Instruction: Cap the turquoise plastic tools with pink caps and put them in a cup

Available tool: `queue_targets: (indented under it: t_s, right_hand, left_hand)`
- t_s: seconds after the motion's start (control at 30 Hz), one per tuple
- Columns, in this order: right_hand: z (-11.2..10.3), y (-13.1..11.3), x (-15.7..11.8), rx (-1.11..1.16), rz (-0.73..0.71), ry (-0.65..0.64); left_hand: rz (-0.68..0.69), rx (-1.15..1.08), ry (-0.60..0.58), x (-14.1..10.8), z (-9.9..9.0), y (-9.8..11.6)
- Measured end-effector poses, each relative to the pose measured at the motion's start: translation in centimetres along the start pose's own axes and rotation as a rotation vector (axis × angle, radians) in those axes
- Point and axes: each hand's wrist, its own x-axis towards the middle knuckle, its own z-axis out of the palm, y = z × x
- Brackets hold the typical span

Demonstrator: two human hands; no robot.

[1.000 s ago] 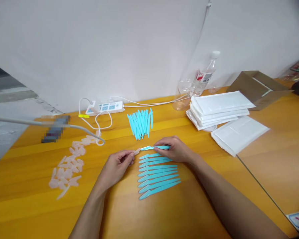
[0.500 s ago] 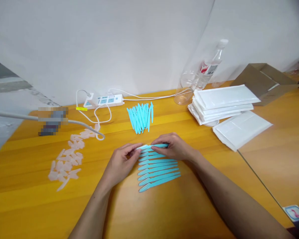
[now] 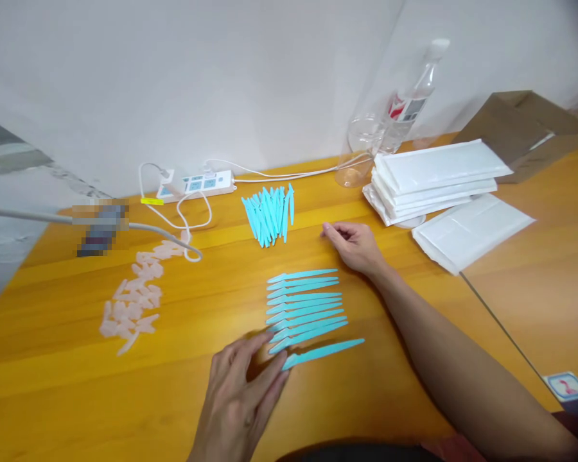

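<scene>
Several turquoise sticks (image 3: 303, 314) lie in a column on the wooden table, their wider ends to the left. At the near end one turquoise stick (image 3: 325, 351) is set a little apart and shifted right; the thumb of my left hand (image 3: 243, 388) touches its wide end, with the fingers apart at the left ends of the neighbouring sticks. My right hand (image 3: 354, 245) is above and right of the column, its fingers curled together with nothing visible in them. Behind the column lies a loose pile of turquoise sticks (image 3: 268, 216).
Translucent pinkish pieces (image 3: 130, 305) are scattered at the left under a grey cable. At the back are a white power strip (image 3: 209, 183) and a plastic bottle (image 3: 411, 102). White padded envelopes (image 3: 440, 170) and a cardboard box (image 3: 515, 138) stand at the right.
Both hands have left the far end of the column. My left hand moved down to its near end, where a separate stick now lies. My right hand moved up and right. The view shifted slightly.
</scene>
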Motion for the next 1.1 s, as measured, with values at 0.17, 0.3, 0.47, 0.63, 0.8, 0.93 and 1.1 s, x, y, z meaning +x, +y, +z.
queue_targets:
  t_s: [0.17, 0.3, 0.47, 0.63, 0.8, 0.93, 1.1]
  right_hand:
    - [0.6, 0.4, -0.1, -0.079, -0.03, -0.021]
    - [0.5, 0.6, -0.2, -0.065, -0.029, 0.003]
    - [0.5, 0.9, -0.1, -0.05, -0.026, 0.016]
    - [0.5, 0.7, -0.1, -0.074, -0.027, 0.004]
    - [0.7, 0.7, -0.2, -0.106, -0.035, -0.003]
    - [0.9, 1.0, -0.3, -0.13, -0.046, 0.004]
    - [0.9, 1.1, -0.3, -0.145, -0.051, 0.0]
  left_hand:
    - [-0.043, 0.071, 0.035, -1.3, 1.0, 0.2]
    - [-0.053, 0.068, 0.055, -0.8, 0.7, -0.1]
    - [-0.088, 0.011, 0.051, 0.3, -0.2, -1.0]
    - [-0.172, -0.023, 0.104, 1.4, -1.6, -3.9]
    - [-0.238, -0.053, 0.181, 2.2, -2.7, -5.9]
    - [-0.15, -0.099, 0.033, 3.0, -2.0, -5.6]
    - [0.07, 0.029, -0.181, 4.8, -0.6, -5.6]
